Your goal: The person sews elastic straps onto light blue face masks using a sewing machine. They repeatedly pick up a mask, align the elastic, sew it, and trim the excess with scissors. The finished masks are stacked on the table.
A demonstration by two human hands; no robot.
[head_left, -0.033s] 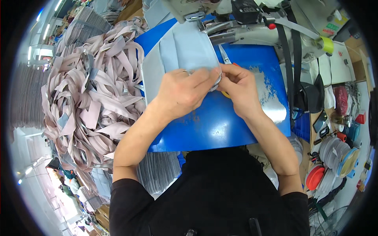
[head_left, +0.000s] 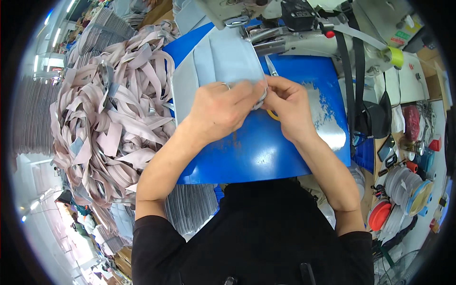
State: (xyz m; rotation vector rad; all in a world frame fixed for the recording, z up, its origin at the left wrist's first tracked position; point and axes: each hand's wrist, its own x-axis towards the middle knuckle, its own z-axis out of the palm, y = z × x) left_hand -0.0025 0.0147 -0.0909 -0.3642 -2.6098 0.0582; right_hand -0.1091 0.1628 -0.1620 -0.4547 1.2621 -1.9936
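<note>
A pale grey-blue fabric piece (head_left: 232, 59) with a lengthwise fold runs from the sewing machine's needle area (head_left: 243, 33) toward me. My left hand (head_left: 219, 111) rests over its near end, fingers curled and closed on the edge. At the near right corner my right hand (head_left: 293, 109) pinches the fabric edge between thumb and forefinger, its tip touching the left fingertips. What lies right between the fingers is partly hidden. Scissors (head_left: 271, 65) lie on the blue table top (head_left: 256, 156), partly under my right hand, with a bit of yellow handle showing.
A big tangled heap of pinkish-grey fabric strips (head_left: 114, 128) borders the table's left side. Stacked grey pieces (head_left: 190, 206) stand below the near left edge. The sewing machine (head_left: 304, 42) spans the far right, with black straps (head_left: 346, 71) hanging. Spools and tools (head_left: 401, 187) crowd the right.
</note>
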